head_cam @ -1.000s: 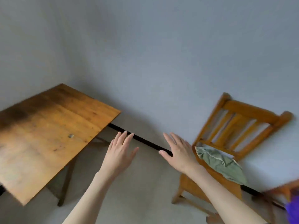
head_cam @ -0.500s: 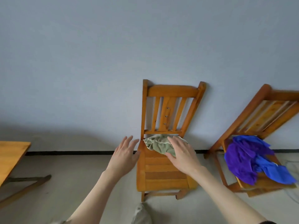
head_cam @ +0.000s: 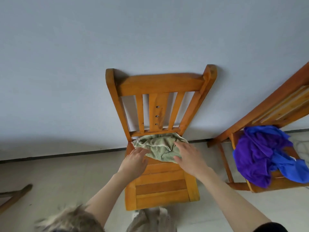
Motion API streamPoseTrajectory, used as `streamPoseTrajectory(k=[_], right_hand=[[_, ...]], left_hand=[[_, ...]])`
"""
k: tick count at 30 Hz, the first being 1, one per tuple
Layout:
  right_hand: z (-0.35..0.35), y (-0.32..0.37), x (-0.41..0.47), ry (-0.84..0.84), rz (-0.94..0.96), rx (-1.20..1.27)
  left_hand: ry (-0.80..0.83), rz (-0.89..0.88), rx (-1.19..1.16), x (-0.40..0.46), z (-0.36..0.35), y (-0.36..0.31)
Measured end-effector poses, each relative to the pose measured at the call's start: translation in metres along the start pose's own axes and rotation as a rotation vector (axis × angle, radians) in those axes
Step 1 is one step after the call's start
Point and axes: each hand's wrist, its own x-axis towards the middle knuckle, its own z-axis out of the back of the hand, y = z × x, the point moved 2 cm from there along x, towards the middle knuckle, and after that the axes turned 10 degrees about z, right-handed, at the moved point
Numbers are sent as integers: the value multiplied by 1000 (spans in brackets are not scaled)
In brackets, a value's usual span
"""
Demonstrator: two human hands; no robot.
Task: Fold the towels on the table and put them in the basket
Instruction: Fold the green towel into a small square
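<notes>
A crumpled pale green towel (head_cam: 158, 146) lies at the back of a wooden chair's seat (head_cam: 160, 185), against the wall. My left hand (head_cam: 133, 162) reaches over the seat, its straight fingers touching the towel's front left edge. My right hand (head_cam: 189, 158) lies flat at the towel's right side, fingers spread over it. A heap of purple and blue cloth (head_cam: 265, 153) sits on a second wooden chair (head_cam: 274, 104) at the right. No basket is in view.
A grey wall stands close behind both chairs. A wooden leg of the table (head_cam: 15, 195) shows at the lower left on the pale floor. Strands of hair (head_cam: 70, 220) and a shoe (head_cam: 150, 220) fill the bottom edge.
The view has swung from the table to the chairs and come closer. Both hands moved forward onto the green towel; the left one was in the air beside the seat.
</notes>
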Motion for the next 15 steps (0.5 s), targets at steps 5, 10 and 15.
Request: streamPoseTrajectory(k=[5, 10, 15], right_hand=[[-41, -56, 63, 54, -20, 0], [-112, -97, 116, 136, -11, 6], [-176, -116, 151, 162, 31, -6]], left_hand=[[92, 118, 62, 68, -54, 14], [156, 306, -49, 123, -120, 44], [175, 468, -73, 164, -169, 84]])
